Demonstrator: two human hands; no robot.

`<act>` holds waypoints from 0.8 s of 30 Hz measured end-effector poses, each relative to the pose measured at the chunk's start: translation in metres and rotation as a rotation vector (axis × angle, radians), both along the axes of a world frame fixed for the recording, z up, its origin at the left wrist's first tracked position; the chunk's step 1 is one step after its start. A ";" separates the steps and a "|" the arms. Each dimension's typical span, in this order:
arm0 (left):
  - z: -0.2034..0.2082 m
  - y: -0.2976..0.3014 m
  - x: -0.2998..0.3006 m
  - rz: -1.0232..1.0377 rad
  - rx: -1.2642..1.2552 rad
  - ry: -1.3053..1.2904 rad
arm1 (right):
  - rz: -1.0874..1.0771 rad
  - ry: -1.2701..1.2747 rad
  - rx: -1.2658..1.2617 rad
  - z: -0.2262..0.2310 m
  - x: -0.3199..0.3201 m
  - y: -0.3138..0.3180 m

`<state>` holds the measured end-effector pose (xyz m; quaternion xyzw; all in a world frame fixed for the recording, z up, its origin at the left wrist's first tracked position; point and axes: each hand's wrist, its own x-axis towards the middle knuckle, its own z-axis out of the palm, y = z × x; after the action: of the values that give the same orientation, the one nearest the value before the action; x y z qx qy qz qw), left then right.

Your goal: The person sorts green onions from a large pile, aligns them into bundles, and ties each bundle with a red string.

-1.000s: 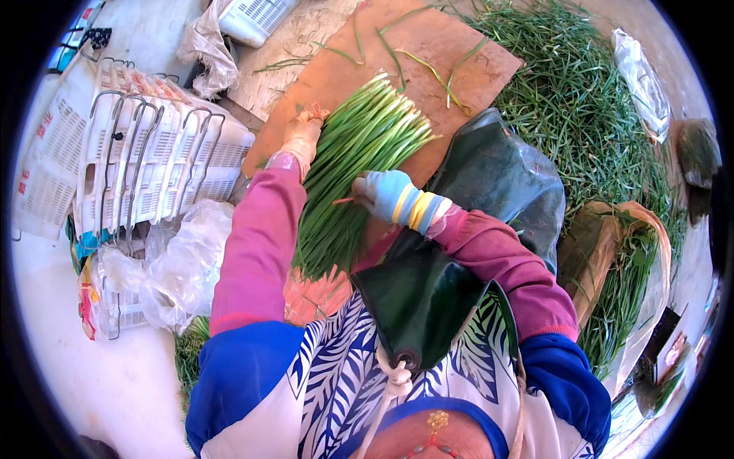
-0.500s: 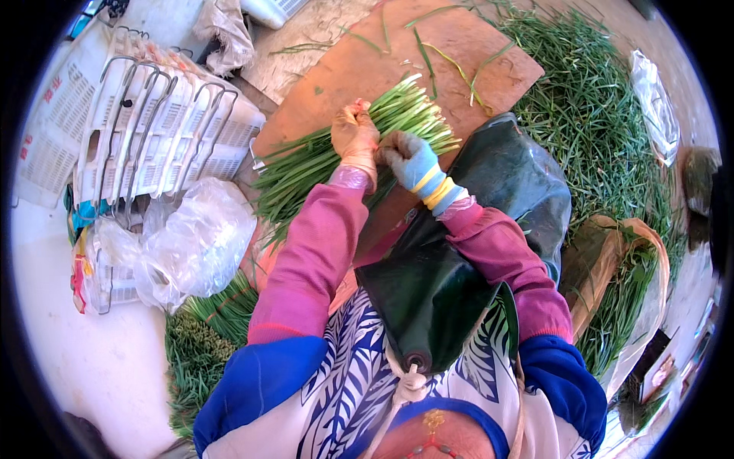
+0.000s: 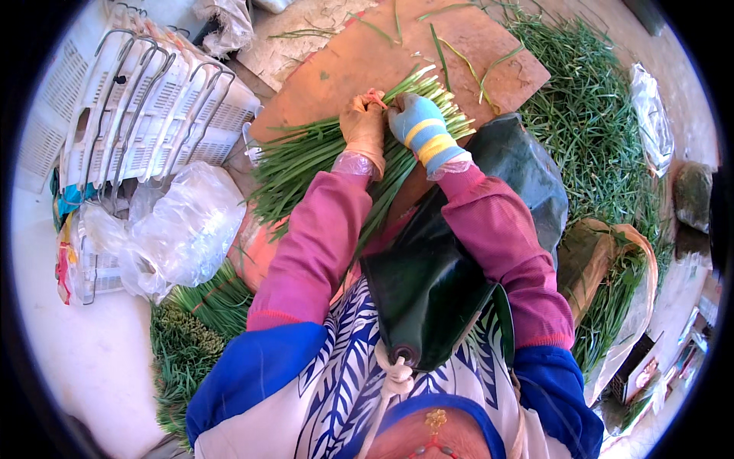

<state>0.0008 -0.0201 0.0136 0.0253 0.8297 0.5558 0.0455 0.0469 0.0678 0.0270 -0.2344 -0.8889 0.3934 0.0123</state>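
Both hands hold the chives [image 3: 306, 164] in the middle of the board [image 3: 359, 57]. Left hand [image 3: 364, 130] and right hand [image 3: 417, 126] each grip the bunch tight. Crates [image 3: 153, 99] sit left; loose greens [image 3: 589, 115] fill the right.

Bundle of long green chive stalks [image 3: 306, 164] with pale cut ends, lying slantwise on the brown board [image 3: 367, 57], cut ends up-right, leafy tips fanned lower-left past the board edge, gripped near the cut ends by both gloved hands.
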 end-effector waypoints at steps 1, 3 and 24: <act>0.005 -0.002 0.001 -0.008 -0.052 -0.035 | 0.006 -0.003 0.005 0.003 -0.001 -0.001; -0.016 -0.008 -0.007 -0.021 0.012 0.003 | 0.010 -0.103 0.007 0.008 -0.003 -0.002; -0.029 -0.043 -0.018 -0.422 0.375 0.062 | -0.021 0.013 0.039 0.010 -0.005 -0.022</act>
<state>-0.0169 -0.0634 -0.0155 0.2226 0.6896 0.6769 0.1292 0.0423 0.0456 0.0368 -0.2408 -0.8937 0.3776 0.0269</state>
